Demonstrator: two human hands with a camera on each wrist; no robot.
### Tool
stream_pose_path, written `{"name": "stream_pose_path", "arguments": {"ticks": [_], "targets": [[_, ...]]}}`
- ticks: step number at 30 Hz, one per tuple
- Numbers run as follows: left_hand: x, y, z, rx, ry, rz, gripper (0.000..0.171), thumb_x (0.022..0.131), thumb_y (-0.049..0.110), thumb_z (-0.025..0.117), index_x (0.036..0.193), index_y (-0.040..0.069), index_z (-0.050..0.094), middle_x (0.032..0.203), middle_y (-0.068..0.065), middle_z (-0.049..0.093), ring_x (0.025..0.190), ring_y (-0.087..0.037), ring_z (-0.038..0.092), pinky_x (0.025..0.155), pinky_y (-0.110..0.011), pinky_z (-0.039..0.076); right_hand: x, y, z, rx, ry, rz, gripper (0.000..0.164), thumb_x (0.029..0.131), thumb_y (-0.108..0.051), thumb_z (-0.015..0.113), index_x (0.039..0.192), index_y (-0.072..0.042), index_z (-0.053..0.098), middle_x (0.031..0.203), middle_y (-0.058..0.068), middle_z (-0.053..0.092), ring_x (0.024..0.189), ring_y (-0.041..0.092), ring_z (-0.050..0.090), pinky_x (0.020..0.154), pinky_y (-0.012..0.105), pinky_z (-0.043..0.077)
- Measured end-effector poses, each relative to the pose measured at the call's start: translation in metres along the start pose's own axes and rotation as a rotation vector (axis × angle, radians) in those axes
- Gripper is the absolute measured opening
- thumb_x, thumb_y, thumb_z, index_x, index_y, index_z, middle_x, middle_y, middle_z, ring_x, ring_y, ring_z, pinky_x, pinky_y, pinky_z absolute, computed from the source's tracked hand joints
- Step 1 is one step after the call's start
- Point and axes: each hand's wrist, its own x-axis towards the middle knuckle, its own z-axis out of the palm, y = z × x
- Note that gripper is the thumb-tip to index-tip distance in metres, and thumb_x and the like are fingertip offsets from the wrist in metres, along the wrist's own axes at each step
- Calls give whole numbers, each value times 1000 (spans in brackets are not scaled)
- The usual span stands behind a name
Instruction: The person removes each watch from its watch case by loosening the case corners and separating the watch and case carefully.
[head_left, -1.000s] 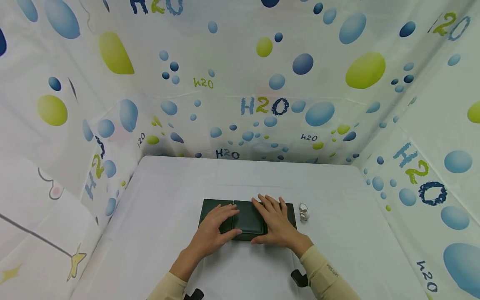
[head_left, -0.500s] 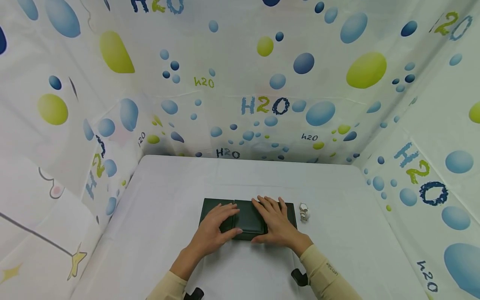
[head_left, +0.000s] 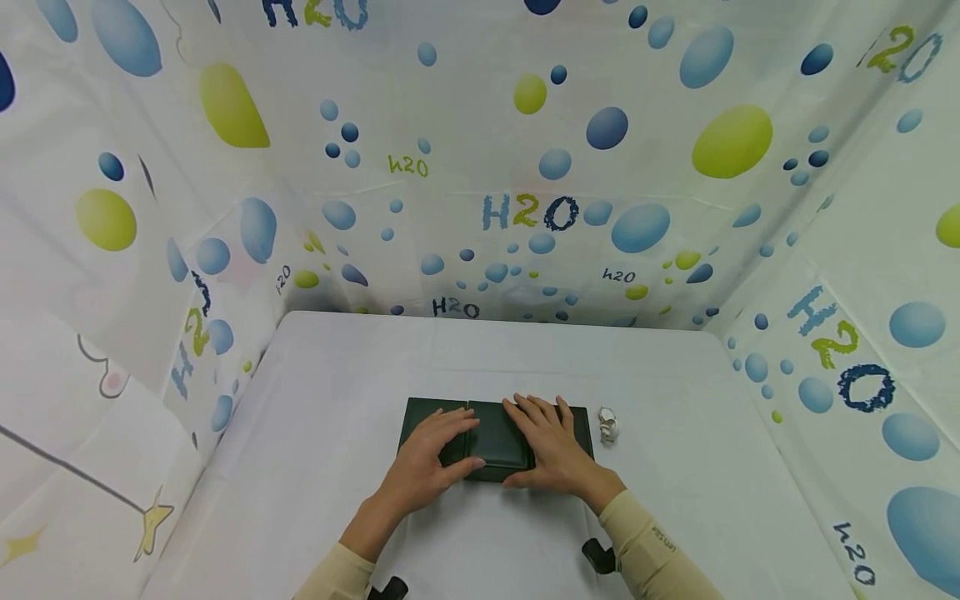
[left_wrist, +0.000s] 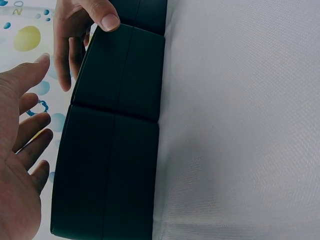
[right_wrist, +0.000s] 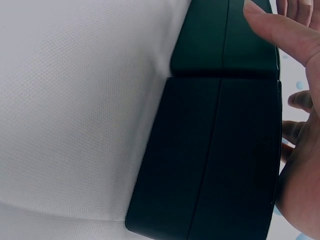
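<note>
Three dark green boxes stand side by side in a row: a left box (head_left: 422, 413), a middle box (head_left: 498, 435) and a right box (head_left: 582, 427). Their lids are down, and a thin seam line runs along their front sides in both wrist views. My left hand (head_left: 429, 463) lies over the left box, its fingertips reaching the middle box and its thumb at the front edge. Over the right box my right hand (head_left: 557, 454) spreads its fingers toward the back, with the thumb (right_wrist: 280, 32) against the front of the middle box. Both hands partly hide the boxes.
A silver metal wristwatch (head_left: 607, 425) lies just right of the row. The boxes stand on a white cloth-covered table (head_left: 330, 392). Curtains (head_left: 450, 125) printed with bubbles and "H2O" close in the back and both sides.
</note>
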Motion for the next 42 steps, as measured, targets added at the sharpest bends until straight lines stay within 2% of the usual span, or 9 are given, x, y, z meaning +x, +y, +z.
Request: {"name": "stream_pose_path", "arguments": {"ticks": [9,34,42], "targets": [[0,-2,2,-2,24,15,59,83,45,73,132,15,59,140,-3,53,133,-18,44,114,-45,26,0,-1,0,-15,14,-10,115,65,-62,79,154,-17,23,154,9,30,139,32,25,108,66,4],[0,0,1,-9,5,2,58,84,44,72,133,15,58,139,-3,53,134,-15,42,114,-43,25,9,-1,-3,-91,-85,16,117,63,-66,78,154,-18,23,154,4,28,139,27,25,110,62,5],[0,0,1,-7,11,-4,58,84,44,72,133,16,59,140,-3,53,134,-16,42,114,-43,25,11,1,-1,-83,-103,-1,118,64,-65,79,154,-16,21,155,8,27,141,27,24,109,64,3]]}}
